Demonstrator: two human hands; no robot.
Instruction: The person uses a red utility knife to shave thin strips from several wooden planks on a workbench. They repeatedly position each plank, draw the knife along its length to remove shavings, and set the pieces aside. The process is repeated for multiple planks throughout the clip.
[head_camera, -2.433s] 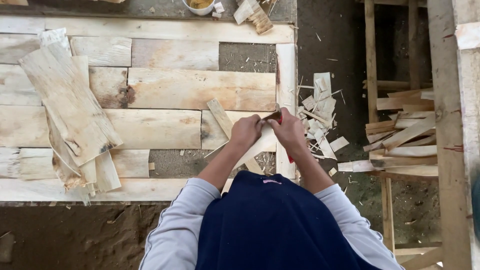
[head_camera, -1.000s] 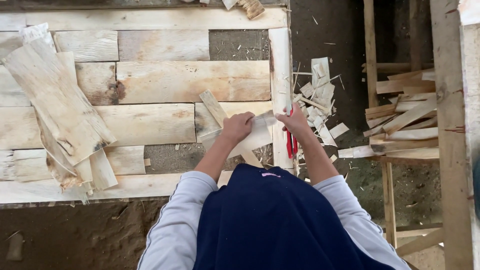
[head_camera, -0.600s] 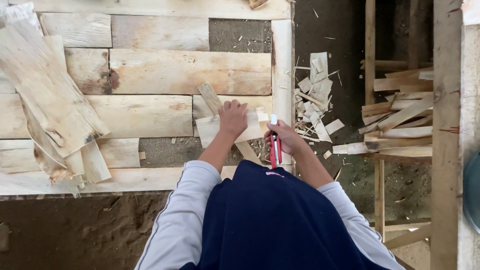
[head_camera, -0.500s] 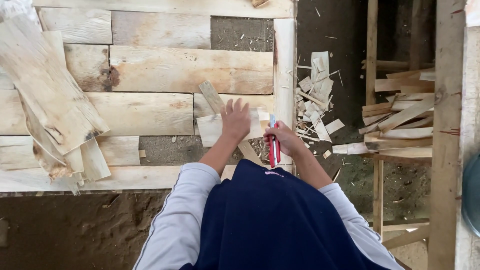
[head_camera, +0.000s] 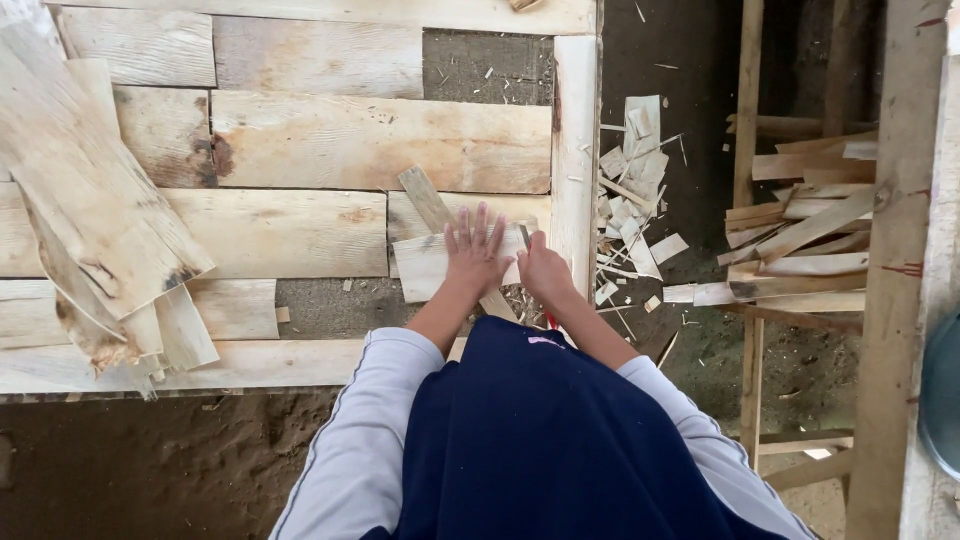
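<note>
Bare earth floor, dark and littered with chips, underlies a low platform of pale wooden planks (head_camera: 360, 145) seen from directly above. At far left, a loose stack of thin, curling wood sheets (head_camera: 95, 220) lies across the planks, its lower ends frayed and overhanging the platform's near edge. Gaps between the planks expose the soil.

Centre: a small pale wood sheet (head_camera: 430, 265) lies flat on the platform, resting over a narrow wooden strip (head_camera: 430, 205) that runs diagonally beneath it. The left hand (head_camera: 478, 255) is laid palm-down on this sheet, fingers spread wide and pressing it flat. Just beside it, the right hand (head_camera: 545, 272) is curled closed around a cutting tool (head_camera: 526, 238), whose tip shows at the sheet's right edge; a trace of red handle appears below the wrist. The two hands nearly touch. Both arms wear light grey sleeves, and a dark blue garment fills the lower centre.

Right of the hands, an upright plank (head_camera: 575, 150) forms the platform's edge. Beyond it, a scatter of pale offcuts (head_camera: 635, 200) lies on the ground. Further right, a rough timber frame holds a pile of wood slats (head_camera: 800, 240). At far right stands a broad vertical board (head_camera: 890, 270).
</note>
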